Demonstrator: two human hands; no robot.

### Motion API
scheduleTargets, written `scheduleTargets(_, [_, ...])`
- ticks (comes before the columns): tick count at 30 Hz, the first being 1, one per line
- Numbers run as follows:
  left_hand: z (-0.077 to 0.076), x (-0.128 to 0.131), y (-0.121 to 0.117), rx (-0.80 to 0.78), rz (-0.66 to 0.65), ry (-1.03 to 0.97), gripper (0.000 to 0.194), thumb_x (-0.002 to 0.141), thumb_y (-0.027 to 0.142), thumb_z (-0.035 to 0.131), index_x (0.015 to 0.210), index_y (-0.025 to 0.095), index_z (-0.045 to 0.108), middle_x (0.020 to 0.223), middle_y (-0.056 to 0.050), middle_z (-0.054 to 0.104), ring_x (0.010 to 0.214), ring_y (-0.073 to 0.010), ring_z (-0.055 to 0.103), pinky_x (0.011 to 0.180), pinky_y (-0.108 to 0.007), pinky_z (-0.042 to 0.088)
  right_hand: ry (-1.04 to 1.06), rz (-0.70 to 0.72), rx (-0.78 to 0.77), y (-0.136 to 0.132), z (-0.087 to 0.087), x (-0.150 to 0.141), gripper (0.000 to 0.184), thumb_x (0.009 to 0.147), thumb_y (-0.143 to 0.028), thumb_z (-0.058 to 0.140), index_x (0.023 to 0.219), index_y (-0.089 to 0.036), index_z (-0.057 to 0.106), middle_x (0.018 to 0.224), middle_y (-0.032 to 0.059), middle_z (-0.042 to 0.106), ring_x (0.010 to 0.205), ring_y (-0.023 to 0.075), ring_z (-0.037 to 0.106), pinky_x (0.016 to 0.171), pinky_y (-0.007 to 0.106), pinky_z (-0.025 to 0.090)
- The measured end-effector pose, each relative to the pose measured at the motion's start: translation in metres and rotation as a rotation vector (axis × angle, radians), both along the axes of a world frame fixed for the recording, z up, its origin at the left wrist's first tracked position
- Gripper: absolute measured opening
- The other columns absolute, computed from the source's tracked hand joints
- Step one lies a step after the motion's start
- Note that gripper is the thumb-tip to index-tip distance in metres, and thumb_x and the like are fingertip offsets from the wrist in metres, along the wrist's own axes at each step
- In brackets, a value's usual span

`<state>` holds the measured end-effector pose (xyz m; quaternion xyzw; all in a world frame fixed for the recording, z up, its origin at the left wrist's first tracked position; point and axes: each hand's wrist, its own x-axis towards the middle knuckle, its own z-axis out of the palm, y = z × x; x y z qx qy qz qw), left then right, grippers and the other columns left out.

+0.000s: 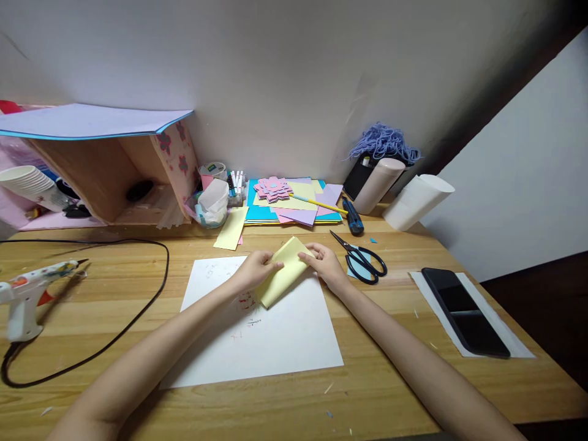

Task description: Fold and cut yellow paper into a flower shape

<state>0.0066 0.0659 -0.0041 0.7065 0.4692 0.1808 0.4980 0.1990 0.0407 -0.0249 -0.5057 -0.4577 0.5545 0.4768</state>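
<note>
A folded yellow paper (282,272) lies tilted on a white sheet (257,331) in the middle of the wooden table (138,367). My left hand (255,269) pinches the paper's left edge with curled fingers. My right hand (326,262) grips its right upper edge, fingers bent over it. Both hands hold the same piece, slightly raised off the white sheet at its far end.
Black scissors (362,260) lie just right of my right hand, a phone (463,312) further right. A glue gun (27,297) with a black cord (138,306) sits at the left. Coloured papers with a pink paper flower (273,188), a pencil, a cutter and rolls stand at the back.
</note>
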Motion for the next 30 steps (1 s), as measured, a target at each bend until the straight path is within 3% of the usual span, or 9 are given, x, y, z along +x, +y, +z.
scheduleTargets(3, [-0.002, 0.0, 0.001, 0.004, 0.0, -0.015, 0.035, 0.073, 0.045, 0.049, 0.072, 0.012, 0.06, 0.064, -0.001, 0.057, 0.055, -0.0125, 0.047, 0.048, -0.022, 0.031, -0.007, 0.047, -0.062, -0.001, 0.004, 0.0, 0.029, 0.062, -0.04, 0.07, 0.073, -0.016, 0.058, 0.065, 0.0012, 0.065, 0.053, 0.0131, 0.059, 0.048, 0.021, 0.044])
scheduleTargets(7, [-0.002, 0.001, 0.0, -0.011, 0.009, -0.024, 0.035, 0.073, 0.047, 0.049, 0.066, 0.013, 0.056, 0.058, 0.001, 0.051, 0.051, -0.0106, 0.043, 0.046, -0.021, 0.028, 0.008, 0.005, -0.077, -0.001, 0.004, -0.001, 0.031, 0.057, -0.041, 0.072, 0.064, -0.016, 0.056, 0.058, -0.0007, 0.062, 0.047, 0.0121, 0.056, 0.043, 0.022, 0.044])
scheduleTargets(30, [0.002, 0.005, -0.005, -0.067, -0.034, -0.077, 0.04, 0.077, 0.05, 0.043, 0.075, 0.013, 0.06, 0.066, -0.001, 0.058, 0.057, -0.0132, 0.048, 0.05, -0.023, 0.032, 0.0, -0.057, -0.061, 0.003, -0.007, -0.001, 0.032, 0.056, -0.043, 0.073, 0.062, -0.017, 0.056, 0.058, 0.0006, 0.063, 0.046, 0.0134, 0.057, 0.04, 0.023, 0.049])
